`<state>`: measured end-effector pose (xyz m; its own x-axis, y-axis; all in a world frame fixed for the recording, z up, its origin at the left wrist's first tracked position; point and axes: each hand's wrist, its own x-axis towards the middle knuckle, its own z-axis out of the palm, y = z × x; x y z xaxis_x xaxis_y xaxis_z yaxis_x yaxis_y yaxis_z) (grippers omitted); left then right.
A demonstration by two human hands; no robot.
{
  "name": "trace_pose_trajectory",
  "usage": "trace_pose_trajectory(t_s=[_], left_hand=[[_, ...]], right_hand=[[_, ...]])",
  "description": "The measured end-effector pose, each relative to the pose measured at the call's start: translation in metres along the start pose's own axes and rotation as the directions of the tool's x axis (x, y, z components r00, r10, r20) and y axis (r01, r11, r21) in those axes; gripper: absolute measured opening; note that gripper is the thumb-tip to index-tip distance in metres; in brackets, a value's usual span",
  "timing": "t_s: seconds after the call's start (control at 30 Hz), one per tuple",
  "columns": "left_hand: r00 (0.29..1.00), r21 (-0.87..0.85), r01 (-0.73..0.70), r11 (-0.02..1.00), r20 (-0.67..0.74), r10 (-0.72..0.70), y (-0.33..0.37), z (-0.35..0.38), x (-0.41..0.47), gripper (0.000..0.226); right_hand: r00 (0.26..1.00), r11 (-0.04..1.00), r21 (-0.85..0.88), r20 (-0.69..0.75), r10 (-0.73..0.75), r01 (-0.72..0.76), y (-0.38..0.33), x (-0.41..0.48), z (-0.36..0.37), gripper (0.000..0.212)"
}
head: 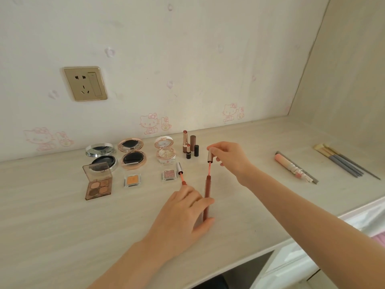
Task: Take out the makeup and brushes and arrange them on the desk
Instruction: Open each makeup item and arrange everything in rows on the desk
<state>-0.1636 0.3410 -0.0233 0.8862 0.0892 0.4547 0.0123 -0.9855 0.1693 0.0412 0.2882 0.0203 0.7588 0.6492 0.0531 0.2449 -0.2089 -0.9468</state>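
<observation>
I am seeing the brown lip gloss tube [206, 190] standing upright on the bench [62, 226], near its front middle. The left hand [183, 213] is gripping the tube low down between thumb and fingers. The right hand [231, 158] is pinching the tube's metallic cap [210, 156] just above it, and the cap's pink wand is running down into the mouth of the tube. A second capped wand [179, 168] is lying just left of the tube, with its coloured tip ending at the left fingertips; I cannot tell whether they are touching it.

Behind the tube two opened lipsticks [185, 140] are standing beside their dark caps. To the left three open compacts are sitting in a row: white [164, 149], rose-gold [132, 152] and silver [101, 152]. In front of them are lying a pink single shadow [169, 175], an orange one [132, 180] and a four-pan palette [98, 182]. Well apart on the right, a pink tube [289, 166] and a bunch of brushes [341, 161] are lying on the bench. A gold wall socket [85, 84] is showing above the compacts.
</observation>
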Motion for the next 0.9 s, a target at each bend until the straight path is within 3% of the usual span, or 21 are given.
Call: trace_pose_trajectory(t_s=[0.33,0.47,0.9], left_hand=[[0.995,0.037,-0.097,0.995,-0.015,0.097,-0.005,0.005,-0.003,0.033],[0.993,0.003,-0.121,0.993,-0.002,0.121,-0.007,0.008,-0.002,0.036],[0.997,-0.148,-0.07,0.986,-0.038,0.065,-0.01,0.011,-0.001,0.025]], right_hand=[[0.996,0.997,-0.079,0.09,0.018,-0.011,0.011,0.016,0.024,0.017],[0.992,0.976,-0.206,0.119,-0.045,0.069,0.014,0.019,0.035,0.02],[0.983,0.9,-0.402,0.135,-0.126,0.17,0.018,0.034,0.057,0.012]])
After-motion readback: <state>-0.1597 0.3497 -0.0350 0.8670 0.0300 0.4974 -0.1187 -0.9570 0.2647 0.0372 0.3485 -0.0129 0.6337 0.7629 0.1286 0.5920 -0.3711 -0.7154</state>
